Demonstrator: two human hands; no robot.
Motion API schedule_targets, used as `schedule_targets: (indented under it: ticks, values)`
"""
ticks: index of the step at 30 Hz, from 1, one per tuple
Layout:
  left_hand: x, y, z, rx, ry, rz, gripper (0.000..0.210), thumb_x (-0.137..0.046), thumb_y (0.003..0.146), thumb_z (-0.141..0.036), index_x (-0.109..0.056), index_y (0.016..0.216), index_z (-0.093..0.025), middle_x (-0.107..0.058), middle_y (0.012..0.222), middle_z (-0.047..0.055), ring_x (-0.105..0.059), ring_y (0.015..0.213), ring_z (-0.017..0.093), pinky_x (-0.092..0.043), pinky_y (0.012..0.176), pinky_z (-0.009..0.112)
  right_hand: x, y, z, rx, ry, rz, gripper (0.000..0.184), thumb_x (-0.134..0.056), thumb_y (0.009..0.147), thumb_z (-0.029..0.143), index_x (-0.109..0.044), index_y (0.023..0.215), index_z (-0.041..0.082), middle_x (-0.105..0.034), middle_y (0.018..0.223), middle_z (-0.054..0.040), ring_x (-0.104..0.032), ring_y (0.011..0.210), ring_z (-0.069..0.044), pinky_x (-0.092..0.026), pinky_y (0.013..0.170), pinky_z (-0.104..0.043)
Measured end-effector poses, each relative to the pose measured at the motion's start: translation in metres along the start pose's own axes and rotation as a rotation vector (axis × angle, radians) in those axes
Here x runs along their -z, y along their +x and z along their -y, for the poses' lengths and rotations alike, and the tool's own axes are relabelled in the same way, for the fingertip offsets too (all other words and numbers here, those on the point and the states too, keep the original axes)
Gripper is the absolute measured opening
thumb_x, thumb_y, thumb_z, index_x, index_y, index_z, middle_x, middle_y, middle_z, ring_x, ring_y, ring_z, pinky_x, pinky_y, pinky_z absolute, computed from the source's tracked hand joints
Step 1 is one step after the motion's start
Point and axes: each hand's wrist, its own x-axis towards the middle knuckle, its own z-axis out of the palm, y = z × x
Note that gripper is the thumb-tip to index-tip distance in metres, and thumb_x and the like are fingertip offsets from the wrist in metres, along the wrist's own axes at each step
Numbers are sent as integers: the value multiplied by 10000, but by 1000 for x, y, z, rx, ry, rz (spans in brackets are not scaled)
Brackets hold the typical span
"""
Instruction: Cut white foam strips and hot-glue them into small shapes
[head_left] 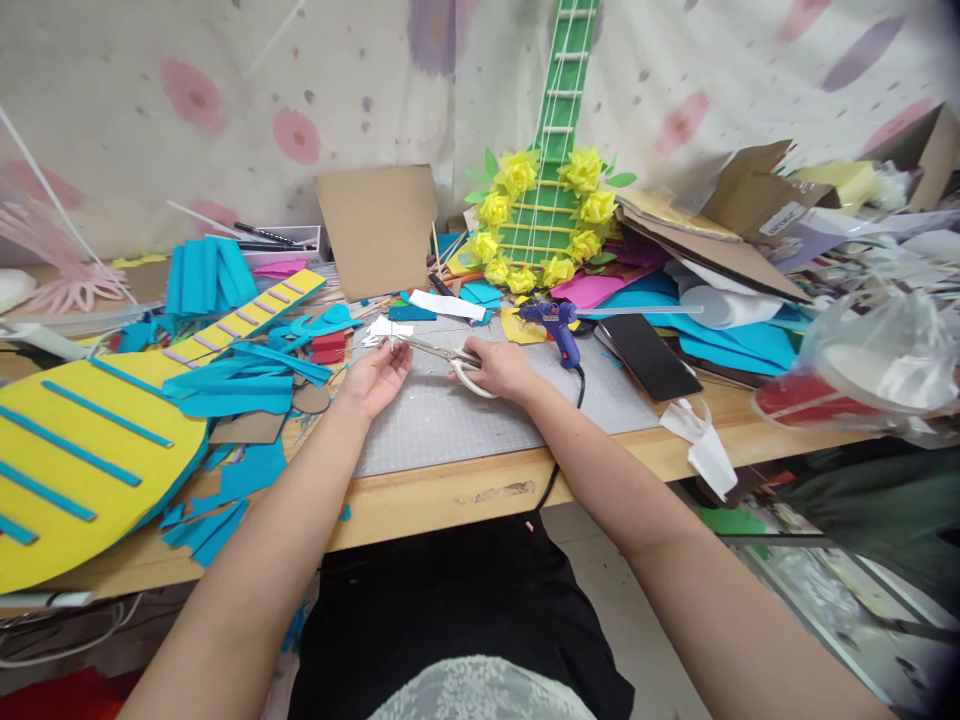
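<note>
My right hand point(496, 368) grips white-handled scissors point(441, 350), fingers in the handle loops, their metal blades pointing left. At the blade tips is my left hand point(377, 378), palm turned up, fingers curled and fingertips pinched together. Whatever lies between those fingertips is too small to make out. Just behind them lie small white paper pieces point(386, 328). Both hands are over a grey cutting mat point(450, 425). A purple glue gun point(559, 328) with a long clear stick rests right of my right hand.
On the left lies a yellow guitar shape point(90, 430) with blue strips, among blue paper scraps point(232, 480). A green guitar shape ringed with yellow flowers point(544, 235) leans at the back, beside a cardboard sheet point(379, 230). To the right are a black phone point(649, 355) and a bagged cup point(847, 385).
</note>
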Motion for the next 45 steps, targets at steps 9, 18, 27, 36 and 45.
schedule_targets:
  ticks: [9,18,27,36,45]
  values:
    - [1,0,2,15,22,31,182,-416,868,-71,-567,783,-125,-600,656,18,-597,636,75,-517,719,207,1,-1,1,15,-3,-8,426,-494,776,592,-582,904,194,-670,807,-54,-572,710,-178,-232,560,-260]
    - [3,1,2,26,48,46,170,-436,866,-92,-577,775,-122,-588,650,22,-593,648,81,-512,731,211,2,0,1,0,-7,9,416,-507,782,578,-590,921,194,-674,824,-57,-575,718,-174,-243,569,-257]
    - [1,-1,2,32,41,39,177,-421,871,-85,-568,776,-116,-575,635,14,-583,616,74,-521,699,210,4,-1,2,4,8,26,421,-501,778,590,-591,893,196,-675,803,-52,-573,704,-168,-229,558,-253]
    - [3,0,2,41,29,49,187,-420,866,-73,-559,752,-125,-557,619,9,-579,610,69,-528,701,213,6,-1,2,-6,12,61,403,-499,787,572,-596,891,195,-675,810,-56,-576,714,-172,-236,552,-256]
    - [1,-1,3,59,32,46,206,-404,871,-76,-562,747,-124,-559,625,8,-573,604,67,-526,693,209,6,-2,0,26,5,39,429,-497,775,588,-583,927,197,-679,842,-52,-578,722,-173,-245,562,-255]
